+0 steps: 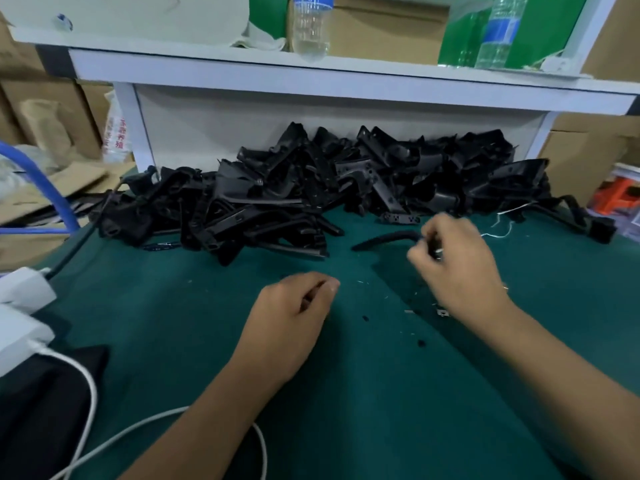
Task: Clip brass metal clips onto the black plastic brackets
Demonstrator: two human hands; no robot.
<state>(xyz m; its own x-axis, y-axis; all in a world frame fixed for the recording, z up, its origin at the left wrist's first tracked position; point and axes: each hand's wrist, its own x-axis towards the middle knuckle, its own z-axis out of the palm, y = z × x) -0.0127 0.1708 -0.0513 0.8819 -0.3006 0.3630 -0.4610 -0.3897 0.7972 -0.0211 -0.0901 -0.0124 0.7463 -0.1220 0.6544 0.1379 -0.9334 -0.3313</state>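
Fingers of the left hand [291,317] curl loosely over the green desk [346,393], holding nothing. Beyond and to the side, the right hand [453,258] grips one end of a curved black bracket [384,239]. Farther back lies the bracket pile [329,181].

The right hand [453,258] hides one end of the black bracket [384,239]; the small bright piece [439,251] there is perhaps a clip, too blurred.

One head-worn wide-angle view looks forward and down, close over the green table [173,306].
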